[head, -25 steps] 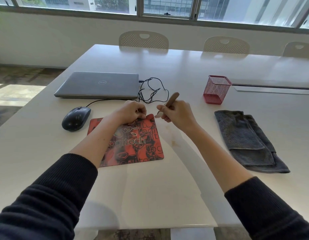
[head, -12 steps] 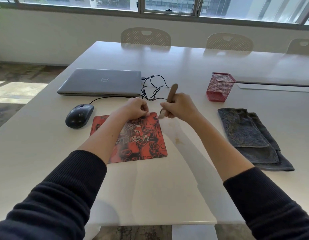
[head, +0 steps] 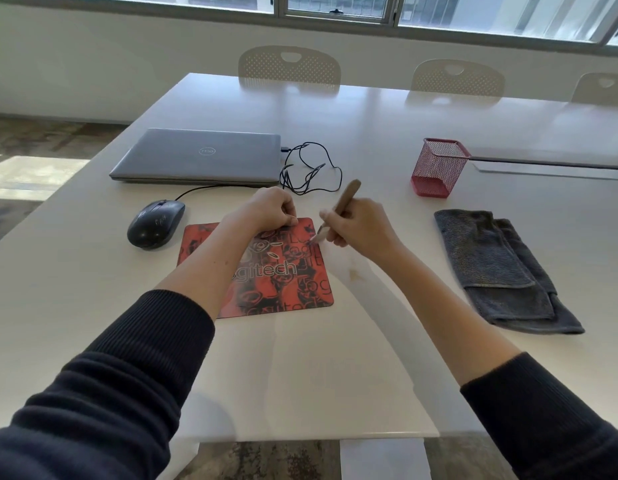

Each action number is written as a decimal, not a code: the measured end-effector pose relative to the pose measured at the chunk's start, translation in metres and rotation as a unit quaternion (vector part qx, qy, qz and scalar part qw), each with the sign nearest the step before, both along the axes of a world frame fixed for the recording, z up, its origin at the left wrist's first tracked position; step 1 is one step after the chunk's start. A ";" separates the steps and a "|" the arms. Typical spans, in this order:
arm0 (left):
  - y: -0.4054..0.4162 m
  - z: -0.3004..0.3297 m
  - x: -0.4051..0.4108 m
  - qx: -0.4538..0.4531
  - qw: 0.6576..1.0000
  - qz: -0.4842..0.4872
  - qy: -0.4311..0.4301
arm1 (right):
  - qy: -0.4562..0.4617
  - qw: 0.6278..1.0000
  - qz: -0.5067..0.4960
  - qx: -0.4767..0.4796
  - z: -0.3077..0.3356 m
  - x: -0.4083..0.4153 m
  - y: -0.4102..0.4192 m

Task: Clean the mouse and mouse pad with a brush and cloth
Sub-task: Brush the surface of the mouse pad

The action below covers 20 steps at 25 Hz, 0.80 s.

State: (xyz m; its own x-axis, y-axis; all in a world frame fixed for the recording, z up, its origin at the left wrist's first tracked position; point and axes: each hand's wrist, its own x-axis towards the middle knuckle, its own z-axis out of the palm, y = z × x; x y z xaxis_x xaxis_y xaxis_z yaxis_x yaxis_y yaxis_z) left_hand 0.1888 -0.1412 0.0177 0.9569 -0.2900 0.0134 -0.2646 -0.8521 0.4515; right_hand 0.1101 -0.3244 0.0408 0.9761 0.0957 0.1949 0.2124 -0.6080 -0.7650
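A red and black mouse pad point(head: 283, 271) lies flat on the white table point(head: 92, 289). My left hand point(head: 271, 209) is curled into a fist and presses on the pad's far edge. My right hand point(head: 357, 226) grips a brush with a brown wooden handle point(head: 347, 195); its pale bristles touch the pad's far right corner. A black wired mouse point(head: 156, 223) sits on the table just left of the pad. A folded dark grey cloth point(head: 501, 268) lies to the right, apart from both hands.
A shut silver laptop point(head: 200, 155) sits behind the mouse, with a tangled black cable point(head: 309, 169) beside it. A red mesh pen holder point(head: 439, 166) stands at the back right. Pale chairs point(head: 289, 65) line the table's far side.
My right hand has tilted and lowered the brush, so the bristles now touch the pad's far right corner. My left hand stays on the pad's far edge. The camera has tipped slightly.
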 end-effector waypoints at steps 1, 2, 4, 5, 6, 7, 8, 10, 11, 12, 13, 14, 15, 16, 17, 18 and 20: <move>-0.001 0.000 0.000 0.002 1.000 0.005 0.001 | 0.012 1.000 0.007 -0.011 -0.003 -0.004 0.002; -0.001 -0.001 0.000 0.005 1.000 0.012 0.002 | 0.027 0.999 0.012 -0.024 -0.005 -0.006 0.002; -0.003 -0.001 -0.003 0.005 1.000 0.027 -0.003 | 0.051 0.997 0.021 -0.052 -0.003 -0.010 -0.004; -0.004 0.000 -0.006 0.007 0.999 0.034 -0.016 | 0.051 0.997 0.025 -0.058 0.000 -0.011 -0.008; -0.004 0.000 -0.010 0.015 0.998 0.041 -0.039 | 0.036 0.998 0.024 -0.052 0.003 -0.012 -0.011; -0.004 -0.001 -0.016 0.030 0.996 0.048 -0.071 | 0.013 0.999 0.019 -0.033 0.005 -0.013 -0.013; -0.003 -0.002 -0.023 0.044 0.992 0.054 -0.103 | -0.008 1.000 0.013 -0.010 0.006 -0.015 -0.014; -0.002 -0.004 -0.038 0.049 0.989 0.038 -0.133 | -0.018 1.000 0.018 0.011 0.003 -0.019 -0.012; -0.001 -0.006 -0.044 0.048 0.991 0.015 -0.125 | -0.010 1.000 0.024 0.001 -0.001 -0.022 -0.010; -0.002 -0.008 -0.050 0.056 0.992 -0.010 -0.108 | 0.000 0.999 0.030 -0.018 -0.005 -0.024 -0.009; -0.002 -0.009 -0.054 0.074 0.993 -0.031 -0.087 | 0.010 0.999 0.033 -0.036 -0.007 -0.026 -0.008; -0.003 -0.011 -0.058 0.095 0.992 -0.047 -0.068 | 0.018 0.998 0.034 -0.048 -0.007 -0.026 -0.010; -0.003 -0.011 -0.060 0.113 0.991 -0.056 -0.055 | 0.026 0.998 0.034 -0.048 -0.006 -0.025 -0.011; -0.004 -0.011 -0.061 0.125 0.989 -0.058 -0.044 | 0.026 0.998 0.034 -0.041 -0.004 -0.025 -0.012; -0.005 -0.011 -0.062 0.132 0.989 -0.056 -0.037 | 0.015 0.999 0.031 -0.029 -0.002 -0.026 -0.012; -0.005 -0.011 -0.062 0.138 0.988 -0.053 -0.031 | 0.000 1.000 0.026 -0.013 0.000 -0.026 -0.011; -0.007 -0.011 -0.063 0.157 0.986 -0.043 -0.023 | -0.008 1.000 0.026 0.011 -0.002 -0.029 -0.005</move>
